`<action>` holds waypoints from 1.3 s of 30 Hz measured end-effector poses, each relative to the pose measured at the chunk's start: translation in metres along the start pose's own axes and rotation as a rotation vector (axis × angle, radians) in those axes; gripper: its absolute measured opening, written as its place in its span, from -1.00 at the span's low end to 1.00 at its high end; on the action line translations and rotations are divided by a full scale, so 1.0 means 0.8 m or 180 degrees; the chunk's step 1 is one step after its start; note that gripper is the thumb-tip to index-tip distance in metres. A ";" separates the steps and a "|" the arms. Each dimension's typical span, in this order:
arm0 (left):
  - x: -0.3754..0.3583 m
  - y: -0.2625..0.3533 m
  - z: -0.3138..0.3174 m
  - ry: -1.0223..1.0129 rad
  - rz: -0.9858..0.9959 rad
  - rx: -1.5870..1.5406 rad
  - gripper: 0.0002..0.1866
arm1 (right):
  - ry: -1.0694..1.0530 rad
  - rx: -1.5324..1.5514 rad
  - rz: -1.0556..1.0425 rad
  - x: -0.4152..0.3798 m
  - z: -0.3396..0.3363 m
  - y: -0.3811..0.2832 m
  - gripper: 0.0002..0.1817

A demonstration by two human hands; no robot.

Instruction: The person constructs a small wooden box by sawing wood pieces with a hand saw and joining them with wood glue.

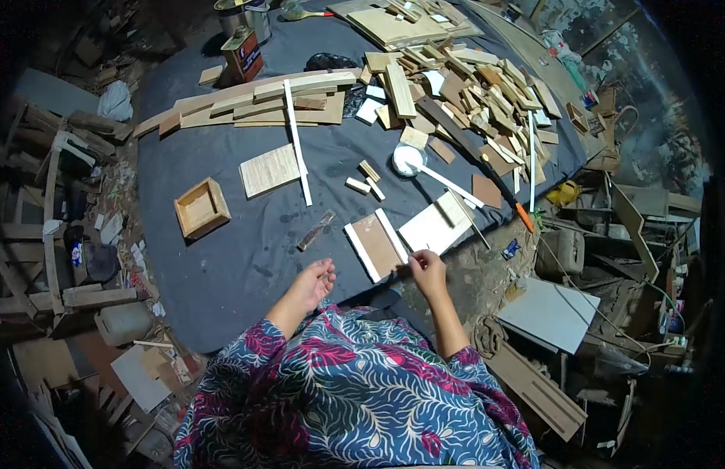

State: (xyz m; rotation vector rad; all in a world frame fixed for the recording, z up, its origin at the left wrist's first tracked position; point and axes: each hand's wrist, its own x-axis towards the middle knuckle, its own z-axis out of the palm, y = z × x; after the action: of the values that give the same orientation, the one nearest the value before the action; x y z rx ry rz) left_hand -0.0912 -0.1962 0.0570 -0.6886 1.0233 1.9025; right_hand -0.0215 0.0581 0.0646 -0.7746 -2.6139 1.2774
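My right hand (427,275) pinches at the near end of the right-hand white strip (392,234), which edges a brown panel (376,244). A matching strip runs along the panel's left edge. Left of it, my left hand (313,286) hovers over the cloth, fingers loosely curled, holding nothing visible. A dark flat stick (315,231) lies just beyond it. To the right of the panel sits a pale board (435,224) with a small stick on top. Behind them stands a round tub of white paste (408,159), with a white stick (448,186) leading out from it.
A dark cloth (245,289) covers the table. A small wooden box (201,208) and a ribbed wooden block (269,171) lie left. Heaped offcuts (488,102) fill the back right, beside an orange-handled saw (524,217). A red-black can (243,56) stands behind long battens (261,98).
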 end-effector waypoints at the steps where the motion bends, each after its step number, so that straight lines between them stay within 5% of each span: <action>1: 0.003 -0.003 0.000 0.0002 -0.0007 -0.0003 -0.87 | -0.0004 -0.0004 0.0006 0.001 0.002 0.003 -0.81; 5: 0.018 -0.017 -0.004 -0.0022 -0.0016 0.0274 -0.82 | -0.0113 -0.0584 0.0196 0.005 0.009 0.014 -0.69; 12: 0.041 -0.041 0.029 0.0005 0.0217 0.0759 -0.60 | -0.0061 -0.0801 -0.0694 -0.007 0.041 0.018 -0.32; 19: 0.049 -0.048 0.044 -0.0053 0.0210 0.0774 -0.37 | -0.0207 -0.1340 -0.0725 -0.022 0.045 -0.005 -0.07; 26: 0.057 -0.052 0.048 -0.0034 0.0390 0.0788 -0.39 | -0.0100 -0.0803 -0.0704 -0.017 0.061 0.026 -0.16; 32: 0.070 -0.058 0.050 0.0277 0.0423 0.1140 -0.43 | 0.0096 -0.0611 -0.0334 0.008 0.072 0.051 -0.66; 39: 0.088 -0.058 0.047 0.0409 0.0940 0.1239 -0.48 | 0.0015 -0.0072 -0.0030 0.019 0.077 0.035 -0.70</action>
State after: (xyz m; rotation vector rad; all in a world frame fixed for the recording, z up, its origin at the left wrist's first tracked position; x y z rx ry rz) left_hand -0.0881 -0.1204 0.0041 -0.4549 1.5970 1.8390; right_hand -0.0440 0.0374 0.0024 -0.7670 -2.6295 1.2442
